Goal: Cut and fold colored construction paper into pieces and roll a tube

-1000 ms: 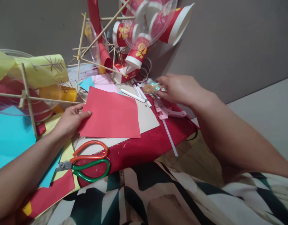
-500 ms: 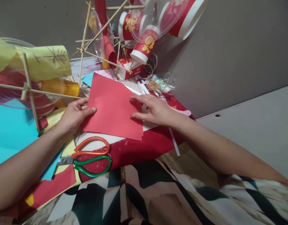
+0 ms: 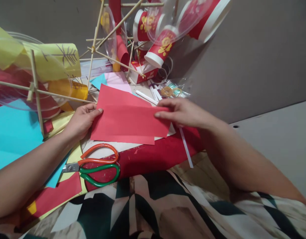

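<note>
Two overlapping sheets of red paper (image 3: pixel 128 121) are in front of me, one offset to the right of the other. My left hand (image 3: pixel 84 119) pinches the left edge of the red paper, thumb on top. At the right edge, my right hand (image 3: pixel 181 111) grips the offset sheet between thumb and fingers. Scissors (image 3: pixel 99 167) with one orange and one green handle lie below the paper, near my left forearm. White paper (image 3: pixel 93 146) shows under the red sheets.
Stick frames (image 3: pixel 93 49) with red paper cups (image 3: pixel 161 46) stand at the back. On the left are a clear plastic disc with crossed sticks (image 3: pixel 32 89) and blue paper (image 3: pixel 13 132). Markers (image 3: pixel 154 91), bagged rubber bands (image 3: pixel 171 91) and a thin translucent strip (image 3: pixel 186 147) lie to the right.
My right hand has closed on one red sheet and shifted right, so that sheet now sticks out past the other. My left hand stays at the left edge. The view has shifted slightly.
</note>
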Demonstrator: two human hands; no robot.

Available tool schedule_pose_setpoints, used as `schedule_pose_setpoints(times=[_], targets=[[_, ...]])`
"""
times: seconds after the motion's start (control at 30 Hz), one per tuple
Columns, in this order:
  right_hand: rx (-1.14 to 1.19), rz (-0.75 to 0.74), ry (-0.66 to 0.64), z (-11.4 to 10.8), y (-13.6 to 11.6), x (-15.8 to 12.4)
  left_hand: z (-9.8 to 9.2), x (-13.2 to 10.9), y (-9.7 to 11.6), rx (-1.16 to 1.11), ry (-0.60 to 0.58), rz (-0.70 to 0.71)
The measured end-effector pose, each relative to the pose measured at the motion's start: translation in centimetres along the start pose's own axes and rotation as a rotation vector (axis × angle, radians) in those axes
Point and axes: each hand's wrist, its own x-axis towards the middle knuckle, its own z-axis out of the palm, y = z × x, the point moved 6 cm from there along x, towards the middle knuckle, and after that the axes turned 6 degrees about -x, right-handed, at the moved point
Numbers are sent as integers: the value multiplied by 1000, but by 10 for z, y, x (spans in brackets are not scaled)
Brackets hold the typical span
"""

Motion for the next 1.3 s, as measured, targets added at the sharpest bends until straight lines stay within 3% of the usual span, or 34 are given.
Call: schedule_pose_setpoints(times=[0.17, 0.33, 0.43, 0.53, 0.6, 0.77, 0.87, 1.1, 1.3], targets=[[227, 246, 420, -57, 38, -11, 4, -6, 1, 19, -13, -21], [75, 337, 640, -77, 75, -4, 7, -9, 3, 10, -42, -49], [-81, 293, 778, -77, 71, -8, 7, -10, 9, -21, -44, -25], [-225, 103, 923, -67, 38, -25, 8, -14, 19, -40, -61, 1], [-87, 74, 882, -50, 24, -33, 9, -19, 28, -40, -68, 25], [602, 281, 381, 11, 22, -32, 14, -33, 45, -53, -44, 104], [835, 310, 235, 31, 19, -32, 19, -38, 48, -101, -74, 129], [892, 253, 300, 32, 2, -38, 20, -31, 36, -102, -156, 86], [837, 222, 371, 25, 5, -43, 19, -25, 26, -36, -262, 46]])
